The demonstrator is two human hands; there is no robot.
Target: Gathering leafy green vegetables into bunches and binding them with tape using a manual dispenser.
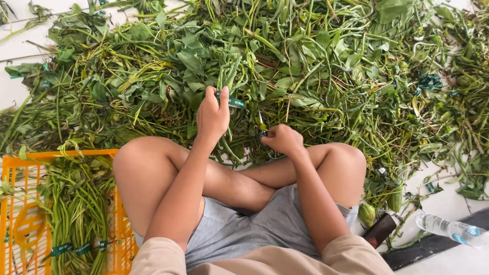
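I sit cross-legged on a white floor before a big heap of green leafy stems (285, 56). My left hand (212, 115) grips a bunch of green stems (227, 76) that is bound by a green band (235, 102), with the fingers closed around it just below the band. My right hand (283, 139) is closed on a small pair of scissors (261, 124), whose blades point up toward the bunch. The two hands are a short way apart above my knees.
An orange plastic crate (15, 203) at my left holds banded bunches of stems (76, 214). At my right lie a clear plastic bottle (451, 229) and a dark flat object (379, 230). Loose stems and leaves cover the floor ahead and to the right.
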